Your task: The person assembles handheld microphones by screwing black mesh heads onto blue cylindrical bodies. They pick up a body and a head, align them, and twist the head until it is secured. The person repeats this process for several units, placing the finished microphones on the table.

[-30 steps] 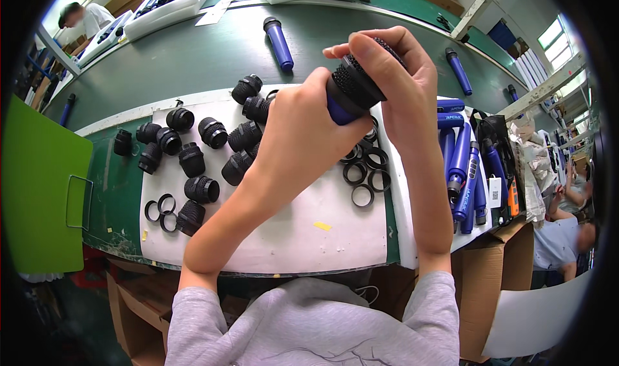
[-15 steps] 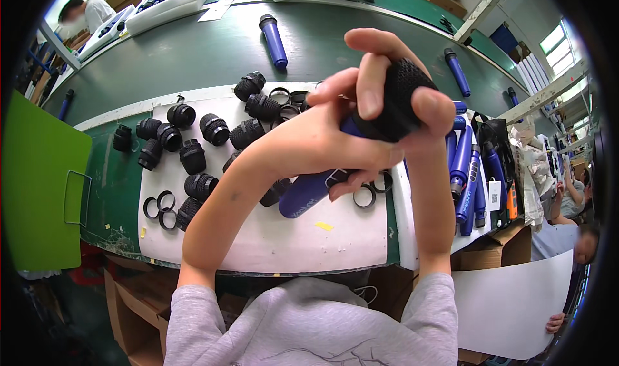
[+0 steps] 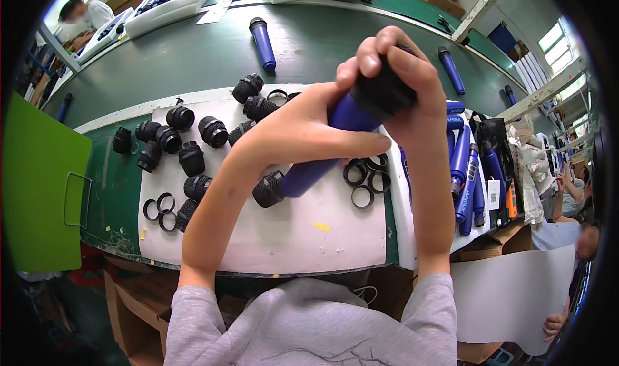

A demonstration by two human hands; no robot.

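Partly hidden: blue microphone point(image 3: 353, 113) | left hand point(image 3: 306, 129) round its body point(image 3: 311, 176) | right hand point(image 3: 418, 86) round its black top point(image 3: 385, 94), detail blurred

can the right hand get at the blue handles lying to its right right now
Probably not without letting go: the right hand grips the microphone by its top, though the blue handles lie mostly uncovered.

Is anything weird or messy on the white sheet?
A bit: a small yellow scrap lies toward the front of the white sheet. It looks like stray litter, since it doesn't match the black rings and mesh heads.
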